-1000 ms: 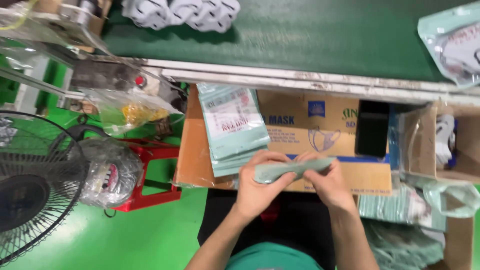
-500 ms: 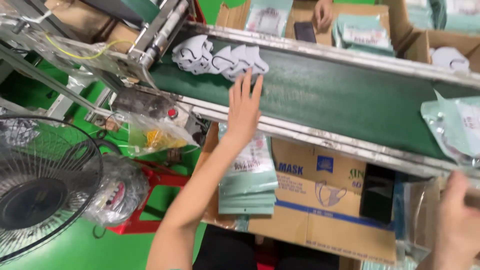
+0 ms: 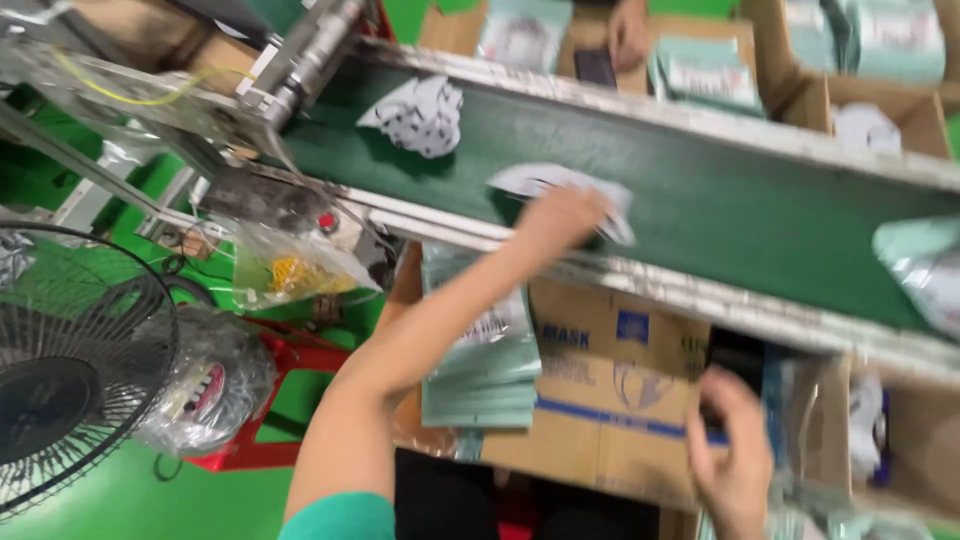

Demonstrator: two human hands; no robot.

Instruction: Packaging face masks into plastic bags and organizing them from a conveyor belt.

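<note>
- The right hand (image 3: 735, 455) is near, low at the right, over the edge of the printed cardboard box (image 3: 610, 400). Its fingers are loosely curved and hold nothing that I can see; the blur hides the fingertips.
- Just left of this box lies a stack of pale green flat pouches (image 3: 485, 365), under the left forearm. They look thin, smooth and a little slippery, so I judge they slide apart easily.
- Near left stand a black fan (image 3: 60, 390) with a wire guard and a red stool (image 3: 290, 400) with a clear bag on it, close to the left elbow.
- The left hand (image 3: 560, 220) reaches far onto the green conveyor belt (image 3: 760, 215). Its fingers are closed down on a white face mask (image 3: 545, 182), which lies flat on the belt close to the near rail.
- The mask seems very light, soft and floppy. I judge it is best taken by a pinch at the body or at the folded edge, not by the ear loops.
- The metal rail (image 3: 700, 290) at the near side of the belt is a raised edge between hand and box.
- Farther left on the belt lies a small pile of white masks (image 3: 415, 115), well apart from the hand. To the right the belt is open until a pale green pouch (image 3: 925, 265) at the frame edge.
- Beyond the belt, another person's hand (image 3: 630, 35) rests by more boxes.
</note>
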